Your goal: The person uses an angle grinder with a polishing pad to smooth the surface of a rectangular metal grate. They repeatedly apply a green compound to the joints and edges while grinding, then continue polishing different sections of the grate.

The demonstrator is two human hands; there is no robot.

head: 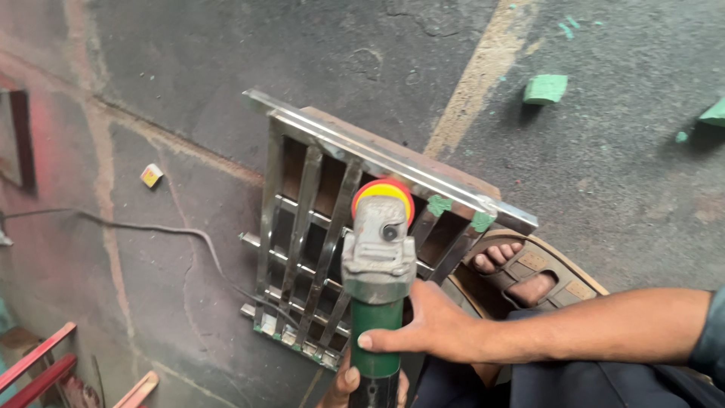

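Glossy polished steel grille (325, 227) on a rough, matt concrete floor (604, 174); grinder (377, 257) head is dull cast metal.

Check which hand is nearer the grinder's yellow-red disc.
Right. The right hand wraps the green grinder body just below the head; the left hand sits lower on the handle, farther from the disc.

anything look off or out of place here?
Some. The steel grille sits tilted, propped on a wooden board, not flat. A sandalled foot rests right beside it, toes bare, close to the grinder held by the right hand and left hand. Green scraps litter the floor.
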